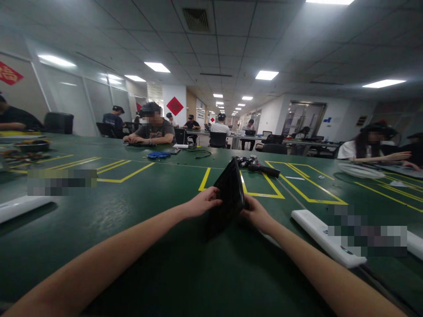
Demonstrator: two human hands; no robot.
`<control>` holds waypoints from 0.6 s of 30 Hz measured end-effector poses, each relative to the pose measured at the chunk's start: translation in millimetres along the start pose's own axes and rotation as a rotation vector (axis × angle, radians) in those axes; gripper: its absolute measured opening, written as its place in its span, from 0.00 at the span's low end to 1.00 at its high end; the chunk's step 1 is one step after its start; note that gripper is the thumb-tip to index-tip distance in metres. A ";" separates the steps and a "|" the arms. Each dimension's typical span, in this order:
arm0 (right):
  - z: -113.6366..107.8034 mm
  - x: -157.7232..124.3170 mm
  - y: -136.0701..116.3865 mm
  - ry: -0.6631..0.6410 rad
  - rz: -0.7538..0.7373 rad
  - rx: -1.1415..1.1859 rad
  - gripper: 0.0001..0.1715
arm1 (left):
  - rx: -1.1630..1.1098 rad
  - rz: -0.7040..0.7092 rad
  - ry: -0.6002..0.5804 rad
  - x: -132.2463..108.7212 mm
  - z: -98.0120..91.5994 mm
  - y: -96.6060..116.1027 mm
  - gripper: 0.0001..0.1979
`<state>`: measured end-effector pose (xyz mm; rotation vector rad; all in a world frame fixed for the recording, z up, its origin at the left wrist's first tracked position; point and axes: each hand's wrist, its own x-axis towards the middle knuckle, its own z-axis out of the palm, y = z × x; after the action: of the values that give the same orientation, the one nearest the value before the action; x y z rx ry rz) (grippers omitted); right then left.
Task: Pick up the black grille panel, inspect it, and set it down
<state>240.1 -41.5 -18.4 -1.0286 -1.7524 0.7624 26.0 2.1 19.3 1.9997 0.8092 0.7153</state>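
A flat black rectangular panel (pixel 228 189) with a thin raised rim stands tilted on edge above the green table; its exact kind cannot be made out. My left hand (pixel 205 202) is closed at its left side, with fingers against the dark face. From the other side my right hand (pixel 257 212) grips the rim, its fingers partly hidden behind the panel. Just beyond the panel lies a cluster of dark and silvery parts with a black handle (pixel 264 170).
The green table (pixel 158 268) carries yellow tape outlines (pixel 135 172). A white power strip (pixel 327 237) lies at right, another white bar (pixel 24 208) at left. Blue gloves or cloth (pixel 158 155) lie farther back. A co-worker (pixel 153 125) sits opposite, another person (pixel 370 143) at right.
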 end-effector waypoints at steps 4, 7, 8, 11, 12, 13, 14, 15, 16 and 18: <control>0.7 -0.9 8.6 0.002 -0.067 -0.057 0.26 | -0.051 0.027 -0.024 -1.6 8.8 -1.3 0.20; 4.8 -1.1 6.9 -0.034 -0.099 -0.125 0.23 | 0.045 -0.002 -0.004 -1.1 13.5 -2.9 0.20; 6.3 -1.1 5.1 -0.047 -0.115 -0.149 0.22 | 0.073 -0.018 -0.001 -1.3 14.6 -2.3 0.20; 10.5 -0.8 -0.4 -0.073 -0.171 -0.189 0.19 | 0.016 -0.124 -0.026 -4.5 13.6 3.4 0.21; 11.4 -0.8 -1.6 -0.078 -0.189 -0.193 0.18 | -0.068 -0.174 -0.032 -6.3 11.5 6.0 0.20; 12.1 -1.0 -2.5 -0.081 -0.204 -0.198 0.18 | -0.172 -0.225 -0.025 -8.2 8.6 8.3 0.19; 12.5 -1.4 -3.1 -0.077 -0.218 -0.204 0.18 | -0.276 -0.271 -0.003 -10.0 5.1 10.2 0.17; 12.6 -1.9 -3.4 -0.066 -0.228 -0.212 0.19 | -0.363 -0.309 0.031 -11.5 1.4 11.4 0.16; 12.5 -2.5 -3.7 -0.056 -0.231 -0.221 0.20 | -0.420 -0.337 0.067 -12.6 -2.3 12.0 0.14; 11.7 -3.6 -4.6 -0.038 -0.226 -0.234 0.21 | -0.447 -0.364 0.105 -13.6 -8.1 11.6 0.10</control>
<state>228.6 -47.5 -20.3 -0.9510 -1.9856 0.4450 14.7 -9.3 30.7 1.3805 0.9481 0.7157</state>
